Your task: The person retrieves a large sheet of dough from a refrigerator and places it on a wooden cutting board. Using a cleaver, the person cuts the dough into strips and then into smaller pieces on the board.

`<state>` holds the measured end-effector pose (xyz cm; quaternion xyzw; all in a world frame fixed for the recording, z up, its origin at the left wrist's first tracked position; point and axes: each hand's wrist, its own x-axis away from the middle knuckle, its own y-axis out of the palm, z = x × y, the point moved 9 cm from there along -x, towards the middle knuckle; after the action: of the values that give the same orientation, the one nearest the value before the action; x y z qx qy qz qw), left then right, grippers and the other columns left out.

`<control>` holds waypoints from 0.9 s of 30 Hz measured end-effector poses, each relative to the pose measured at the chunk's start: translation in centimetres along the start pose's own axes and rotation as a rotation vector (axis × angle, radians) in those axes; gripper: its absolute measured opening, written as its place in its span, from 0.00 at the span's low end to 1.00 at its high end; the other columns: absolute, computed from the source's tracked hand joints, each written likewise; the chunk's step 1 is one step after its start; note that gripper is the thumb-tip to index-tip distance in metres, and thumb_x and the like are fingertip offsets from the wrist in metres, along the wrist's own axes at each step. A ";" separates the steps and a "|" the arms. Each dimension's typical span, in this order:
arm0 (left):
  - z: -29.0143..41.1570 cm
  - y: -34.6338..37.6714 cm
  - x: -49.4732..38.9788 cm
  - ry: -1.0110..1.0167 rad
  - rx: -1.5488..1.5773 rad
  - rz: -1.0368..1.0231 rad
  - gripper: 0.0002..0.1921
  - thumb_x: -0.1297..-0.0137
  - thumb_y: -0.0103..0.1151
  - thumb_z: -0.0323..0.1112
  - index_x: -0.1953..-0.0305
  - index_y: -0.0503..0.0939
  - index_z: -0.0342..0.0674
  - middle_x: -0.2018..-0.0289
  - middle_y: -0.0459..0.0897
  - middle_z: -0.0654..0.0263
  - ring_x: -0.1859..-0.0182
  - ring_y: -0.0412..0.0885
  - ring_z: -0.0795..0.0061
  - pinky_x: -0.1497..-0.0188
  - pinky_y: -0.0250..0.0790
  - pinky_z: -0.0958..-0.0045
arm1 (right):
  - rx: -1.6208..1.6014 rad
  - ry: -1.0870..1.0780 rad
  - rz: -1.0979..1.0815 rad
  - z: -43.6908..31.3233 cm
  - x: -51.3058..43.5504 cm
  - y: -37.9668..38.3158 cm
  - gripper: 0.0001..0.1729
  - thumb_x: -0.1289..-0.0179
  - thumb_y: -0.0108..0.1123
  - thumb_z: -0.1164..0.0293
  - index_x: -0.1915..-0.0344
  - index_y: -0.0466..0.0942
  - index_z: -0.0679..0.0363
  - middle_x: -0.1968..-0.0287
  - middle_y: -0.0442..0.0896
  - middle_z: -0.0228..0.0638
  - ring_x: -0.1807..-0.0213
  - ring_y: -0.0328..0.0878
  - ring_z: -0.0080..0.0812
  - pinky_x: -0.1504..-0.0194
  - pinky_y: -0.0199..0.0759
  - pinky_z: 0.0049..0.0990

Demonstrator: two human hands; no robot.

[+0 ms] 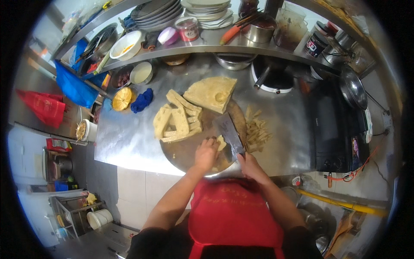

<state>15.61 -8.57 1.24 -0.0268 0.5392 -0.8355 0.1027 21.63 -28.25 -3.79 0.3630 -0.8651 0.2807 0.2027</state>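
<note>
My right hand (250,165) grips the handle of a cleaver (227,129), whose broad dark blade stands over a round chopping board (181,155). Left of the blade, my left hand (207,153) rests with curled fingers on a small yellowish piece of what looks like thick flatbread (221,143). Thick cut slabs (178,121) of the same food are heaped on the board's left side. Behind them lies a large wedge (212,92) with a round dent. Thin cut strips (257,132) form a pile on the steel table just right of the board.
A blue cloth (142,100) and a golden fluted dish (122,98) lie at the back left of the steel table (129,139). A black stove (333,129) stands at the right. Overhead, a steel shelf (200,48) carries stacked plates (208,14) and a metal pot (261,30).
</note>
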 end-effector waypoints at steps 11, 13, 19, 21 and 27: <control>0.3 -0.3 -0.9 -0.135 0.033 -0.021 0.29 0.36 0.73 0.40 0.34 0.79 0.45 0.33 0.77 0.58 0.32 0.74 0.52 0.34 0.74 0.44 | -0.088 0.005 0.054 -0.2 5.4 -8.0 0.22 0.15 0.58 0.55 0.59 0.73 0.64 0.79 0.76 0.33 0.83 0.73 0.30 0.79 0.67 0.34; -0.1 0.7 -1.3 -0.176 0.001 -0.113 0.30 0.37 0.73 0.40 0.33 0.79 0.46 0.32 0.77 0.60 0.31 0.73 0.53 0.34 0.74 0.43 | -0.003 -0.001 0.028 0.2 5.7 -8.4 0.22 0.15 0.57 0.55 0.58 0.74 0.65 0.79 0.77 0.35 0.82 0.75 0.31 0.78 0.68 0.35; 0.2 1.7 -1.1 -0.104 -0.102 -0.061 0.31 0.36 0.75 0.45 0.32 0.80 0.47 0.34 0.78 0.63 0.35 0.76 0.56 0.38 0.75 0.48 | 0.106 -0.068 0.076 -1.7 1.6 -4.6 0.22 0.14 0.56 0.55 0.59 0.73 0.64 0.80 0.74 0.34 0.83 0.73 0.30 0.80 0.67 0.35; 0.3 1.6 -1.4 -0.100 -0.115 -0.030 0.30 0.37 0.75 0.44 0.34 0.81 0.47 0.35 0.78 0.62 0.35 0.76 0.55 0.39 0.75 0.48 | 0.073 -0.017 0.081 -2.1 0.0 -4.1 0.21 0.14 0.55 0.55 0.60 0.72 0.62 0.80 0.73 0.32 0.83 0.72 0.28 0.81 0.65 0.34; -0.3 1.3 -0.8 -0.154 -0.033 -0.015 0.25 0.37 0.72 0.41 0.39 0.81 0.45 0.40 0.79 0.57 0.37 0.76 0.51 0.38 0.75 0.46 | 0.232 -0.074 0.170 -2.6 1.6 -7.2 0.25 0.17 0.58 0.53 0.54 0.75 0.69 0.69 0.85 0.57 0.69 0.85 0.58 0.63 0.77 0.54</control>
<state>16.48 -8.61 0.01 -0.0966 0.5431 -0.8228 0.1368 26.31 -31.54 1.50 0.3195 -0.8613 0.3814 0.1030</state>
